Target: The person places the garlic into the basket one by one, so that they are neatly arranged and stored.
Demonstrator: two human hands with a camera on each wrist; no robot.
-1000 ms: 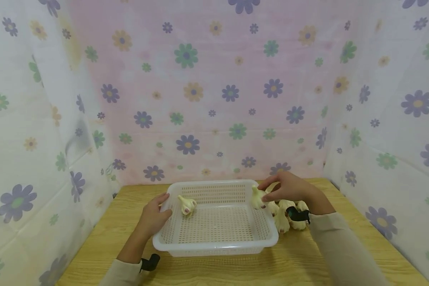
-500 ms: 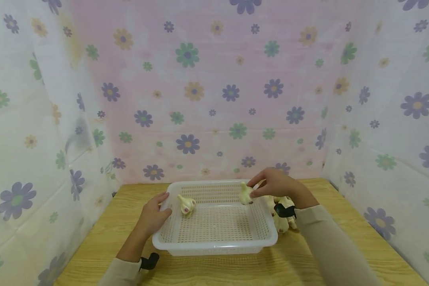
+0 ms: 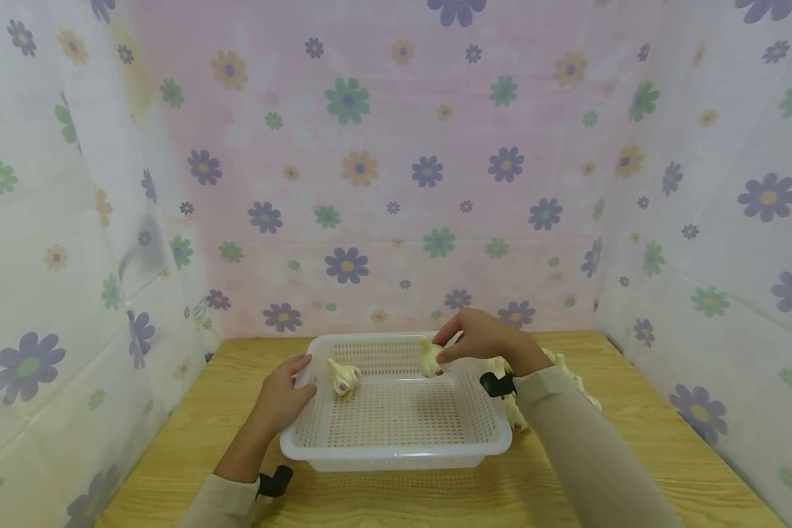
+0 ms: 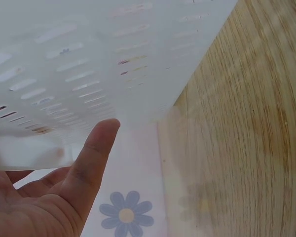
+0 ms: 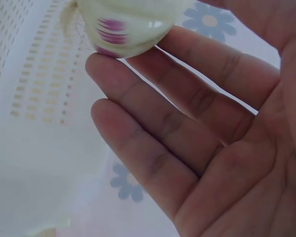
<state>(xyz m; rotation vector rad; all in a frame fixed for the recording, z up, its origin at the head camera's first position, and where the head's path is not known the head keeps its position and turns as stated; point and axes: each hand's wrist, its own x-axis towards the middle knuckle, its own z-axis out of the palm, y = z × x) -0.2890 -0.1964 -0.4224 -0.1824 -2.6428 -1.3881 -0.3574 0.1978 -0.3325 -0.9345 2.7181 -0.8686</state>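
Observation:
In the head view a white plastic basket with slotted walls stands on the wooden table. My left hand grips its left rim; the left wrist view shows one straight digit against the outer wall. A garlic bulb lies inside, near the left wall. My right hand pinches a second garlic bulb over the back right part of the basket. Close up in the right wrist view, this bulb shows purple streaks and a root tuft, with the lower fingers extended beneath it.
Several more garlic bulbs lie on the table right of the basket, partly hidden by my right wrist and sleeve. Flower-patterned cloth hangs behind the table and on both sides.
My right hand has carried its garlic bulb leftward from the basket's right rim to over the inside. My left hand and the bulb lying in the basket have stayed put.

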